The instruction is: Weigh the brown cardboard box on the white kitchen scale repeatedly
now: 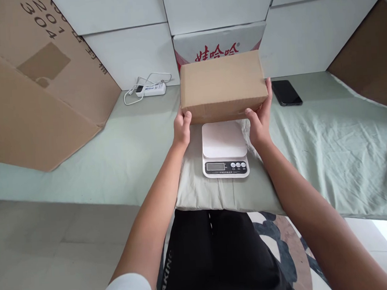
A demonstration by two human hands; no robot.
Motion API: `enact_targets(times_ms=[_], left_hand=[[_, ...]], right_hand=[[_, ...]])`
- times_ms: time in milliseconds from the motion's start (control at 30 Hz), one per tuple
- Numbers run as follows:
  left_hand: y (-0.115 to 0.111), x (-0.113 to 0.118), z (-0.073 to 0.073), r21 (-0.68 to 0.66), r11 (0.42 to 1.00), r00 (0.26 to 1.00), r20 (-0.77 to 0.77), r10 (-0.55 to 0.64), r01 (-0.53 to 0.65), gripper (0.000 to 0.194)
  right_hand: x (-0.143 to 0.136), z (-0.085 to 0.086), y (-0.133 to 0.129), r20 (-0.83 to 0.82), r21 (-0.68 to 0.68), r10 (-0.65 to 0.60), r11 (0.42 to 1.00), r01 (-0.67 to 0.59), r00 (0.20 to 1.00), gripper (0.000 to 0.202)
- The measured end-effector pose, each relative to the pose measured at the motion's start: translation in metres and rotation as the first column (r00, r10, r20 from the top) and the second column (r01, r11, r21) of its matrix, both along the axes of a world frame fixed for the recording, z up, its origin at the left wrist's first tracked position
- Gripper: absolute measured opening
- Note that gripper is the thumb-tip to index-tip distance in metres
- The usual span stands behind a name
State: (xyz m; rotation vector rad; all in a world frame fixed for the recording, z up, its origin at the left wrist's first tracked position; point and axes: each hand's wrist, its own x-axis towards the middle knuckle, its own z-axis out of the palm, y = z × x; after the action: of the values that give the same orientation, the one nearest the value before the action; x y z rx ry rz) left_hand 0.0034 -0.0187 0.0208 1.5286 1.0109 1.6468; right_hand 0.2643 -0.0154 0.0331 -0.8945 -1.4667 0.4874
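Note:
A brown cardboard box is gripped between both of my hands, at the back of the cloth-covered surface. My left hand holds its lower left corner, thumb on the front face. At the right end, my right hand wraps the side, its thumb also against the front. Just in front of the box and below it sits a white digital kitchen scale, its blank display and buttons facing me. Whether the box touches the cloth behind the scale is hidden.
A white device with a coiled cable lies back left. Right of the box is a black phone. Large cardboard cartons flank both sides; a white carton with red lettering stands behind. The pale green cloth ends near my legs.

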Motion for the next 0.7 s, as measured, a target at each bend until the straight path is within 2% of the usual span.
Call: enact_targets(times_ms=[133,233,333,533,700], left_hand=[[-0.041,-0.002,0.006,0.058,0.998,1.000,-0.004,0.028,-0.028,0.090],[-0.074,-0.002,0.003,0.077,0.997,1.000,-0.010,0.014,-0.013,0.082],[-0.095,0.000,-0.001,0.029,1.000,1.000,-0.018,-0.007,0.008,0.080],[-0.103,0.003,-0.002,-0.048,0.998,0.999,0.007,-0.038,0.038,0.075],[-0.101,-0.001,-0.004,-0.076,0.997,0.998,0.059,0.014,-0.009,0.077]], right_hand=[[0.009,0.005,-0.036,-0.003,0.040,0.001,0.999,0.000,1.000,0.109],[0.019,-0.004,-0.062,-0.025,0.071,-0.019,0.997,0.021,1.000,0.098],[0.025,-0.013,-0.078,-0.034,0.057,-0.060,0.996,0.062,0.998,0.093],[0.024,-0.019,-0.081,-0.040,0.019,-0.118,0.993,0.119,0.992,0.078],[0.027,-0.022,-0.078,-0.081,0.004,-0.174,0.985,0.175,0.981,0.075]])
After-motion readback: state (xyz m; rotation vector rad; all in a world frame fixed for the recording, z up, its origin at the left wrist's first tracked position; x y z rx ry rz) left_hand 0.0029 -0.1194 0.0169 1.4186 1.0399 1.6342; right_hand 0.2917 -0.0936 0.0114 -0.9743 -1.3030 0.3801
